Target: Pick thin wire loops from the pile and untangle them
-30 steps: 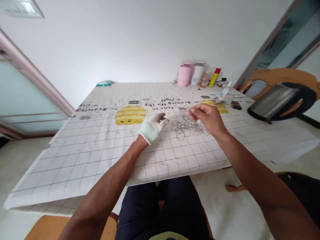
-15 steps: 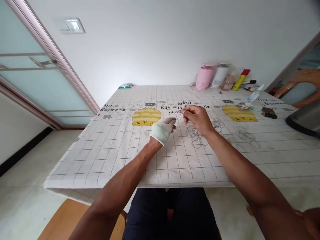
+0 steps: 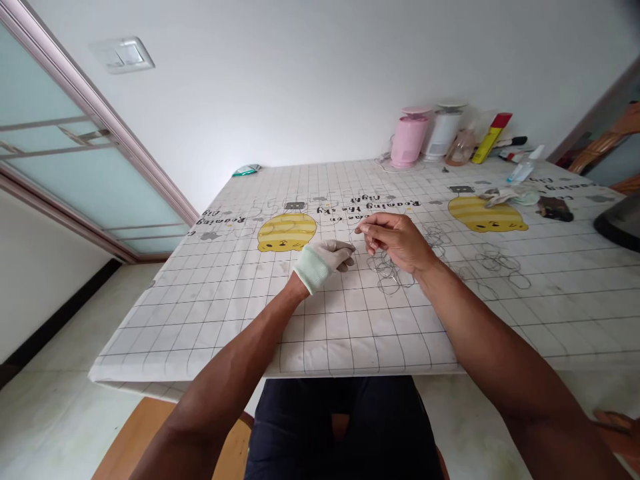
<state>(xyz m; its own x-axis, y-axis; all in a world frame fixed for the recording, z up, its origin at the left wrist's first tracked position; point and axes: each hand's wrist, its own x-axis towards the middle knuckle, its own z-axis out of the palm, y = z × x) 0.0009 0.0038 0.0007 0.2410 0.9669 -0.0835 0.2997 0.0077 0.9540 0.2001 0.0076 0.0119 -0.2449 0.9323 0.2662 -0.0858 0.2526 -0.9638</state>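
My left hand (image 3: 327, 259), in a pale glove with a light green cuff, is pinched closed above the checked tablecloth (image 3: 320, 333). My right hand (image 3: 395, 240) is bare, with thumb and forefinger pinched just to the right of the glove. A thin wire seems to run between the two sets of fingertips, too fine to follow fully. Under and beside my right hand lies a tangle of thin wire loops (image 3: 389, 277). Another group of wire loops (image 3: 497, 260) lies farther right.
At the back right stand a pink device (image 3: 409, 141), a white device (image 3: 443, 137), and a yellow bottle with a red cap (image 3: 491, 139). A crumpled glove (image 3: 513, 196) and a dark kettle-like object (image 3: 620, 223) are at the right. A green packet (image 3: 246, 170) lies at the back left.
The camera view has shifted slightly. Both hands stay close together, with the gloved fingers a little lower and flatter and the right fingertips moved slightly left.
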